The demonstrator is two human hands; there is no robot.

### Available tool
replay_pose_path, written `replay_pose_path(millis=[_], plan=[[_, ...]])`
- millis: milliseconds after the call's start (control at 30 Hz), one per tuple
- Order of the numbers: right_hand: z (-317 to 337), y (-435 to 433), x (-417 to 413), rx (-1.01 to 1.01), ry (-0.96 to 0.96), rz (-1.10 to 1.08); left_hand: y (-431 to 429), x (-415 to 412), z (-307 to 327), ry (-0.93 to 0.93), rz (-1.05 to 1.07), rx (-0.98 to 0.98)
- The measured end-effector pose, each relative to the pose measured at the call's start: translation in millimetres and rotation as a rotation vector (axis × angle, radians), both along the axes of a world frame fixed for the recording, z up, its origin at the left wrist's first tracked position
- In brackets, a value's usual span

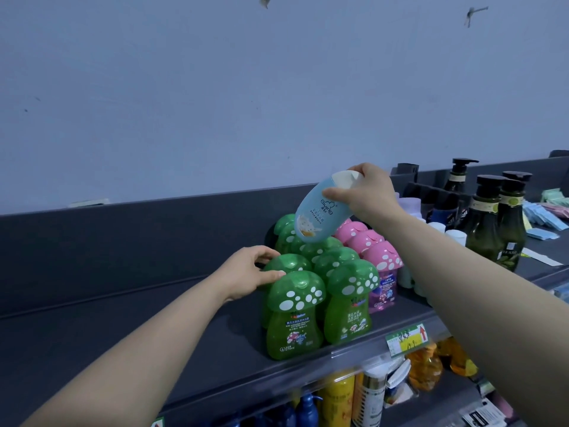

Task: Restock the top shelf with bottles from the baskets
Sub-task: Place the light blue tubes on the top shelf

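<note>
The right hand (366, 192) grips a light-blue bottle (317, 217) at its upper end, fingers wrapped over the white cap (345, 178) and the thumb pressed against the body just below it. The bottle is held in the air, tilted: its long axis runs from the cap at the upper right down to the base at the lower left, label facing the camera. Its base hangs just above the rear of the green mushroom-cap bottles (326, 257), close to their tops; whether it touches them cannot be told.

The left hand (246, 272) holds one green mushroom-cap bottle (289, 262) in the second row on the left, fingers curled over the far side of its domed cap and the thumb lying along the near side, just behind the front bottle.

The green bottles stand upright in two packed columns on the top shelf (123, 334), the front pair just behind the shelf's front edge. Pink mushroom-cap bottles (381, 257) stand in a row touching them on the right. Further right stand dark pump bottles (486, 223) with small white-capped bottles in front of them.

To the left of the green bottles the dark shelf surface lies bare as far as the raised back panel (123, 241). A price tag (406, 339) sits on the front rail below the pink row, and yellow bottles (338, 396) show on the shelf beneath.
</note>
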State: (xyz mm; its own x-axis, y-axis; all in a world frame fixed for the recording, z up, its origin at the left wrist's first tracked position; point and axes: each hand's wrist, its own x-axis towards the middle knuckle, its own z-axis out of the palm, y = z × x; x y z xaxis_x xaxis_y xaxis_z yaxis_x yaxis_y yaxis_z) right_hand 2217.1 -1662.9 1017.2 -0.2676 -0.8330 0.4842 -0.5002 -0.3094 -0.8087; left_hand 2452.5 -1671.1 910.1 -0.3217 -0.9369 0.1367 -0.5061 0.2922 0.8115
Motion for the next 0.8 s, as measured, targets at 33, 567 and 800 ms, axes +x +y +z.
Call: replay_pose_path(millis=[33,567,800], plan=[[0,0,2,-0.002,0.006,0.008,2,0,0,0.003,0.001,0.01],[-13,-33,121,0.198,0.305,0.298,18,125,12,-0.246,0.366,-0.096],[-26,-13,155,0.369,0.577,0.518,30,135,2,-0.116,0.305,-0.026]])
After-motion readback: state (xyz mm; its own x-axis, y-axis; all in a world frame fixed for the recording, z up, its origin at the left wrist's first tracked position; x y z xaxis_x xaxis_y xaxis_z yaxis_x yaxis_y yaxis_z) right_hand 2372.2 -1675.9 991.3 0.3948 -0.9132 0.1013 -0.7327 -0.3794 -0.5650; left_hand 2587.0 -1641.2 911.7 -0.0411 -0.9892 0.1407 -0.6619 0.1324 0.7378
